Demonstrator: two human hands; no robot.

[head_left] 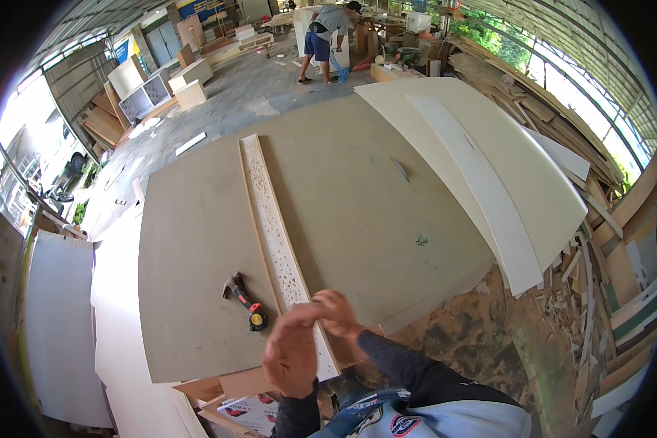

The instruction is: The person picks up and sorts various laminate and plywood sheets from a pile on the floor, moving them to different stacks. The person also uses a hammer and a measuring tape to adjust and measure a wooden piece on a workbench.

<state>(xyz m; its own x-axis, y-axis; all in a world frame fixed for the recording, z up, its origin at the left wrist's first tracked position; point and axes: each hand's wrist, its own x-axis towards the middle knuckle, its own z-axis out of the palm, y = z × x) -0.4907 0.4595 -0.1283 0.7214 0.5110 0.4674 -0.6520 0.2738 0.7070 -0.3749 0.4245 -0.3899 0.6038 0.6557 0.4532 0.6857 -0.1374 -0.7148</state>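
My left hand (290, 355) is raised over the near end of a long white board (271, 212) speckled with dark marks. Its fingers look stretched toward my right hand (336, 310), and the two hands meet in this view. The fingers of my right hand are curled in; whether anything small sits between the hands is hidden. The board lies lengthwise on a large grey-brown sheet (190, 219). Left of it rests a claw hammer (236, 288) with a dark and red handle, and a round yellow-and-black tape measure (258, 319) touches the handle's end.
Large cream panels (489, 146) overlap the sheet's right side, a white strip (482, 190) on top. A thin curved piece (400, 169) lies on the sheet. Scrap wood (562, 306) is heaped at right. A white panel (62, 328) stands at left. Another person (325, 36) bends over far off.
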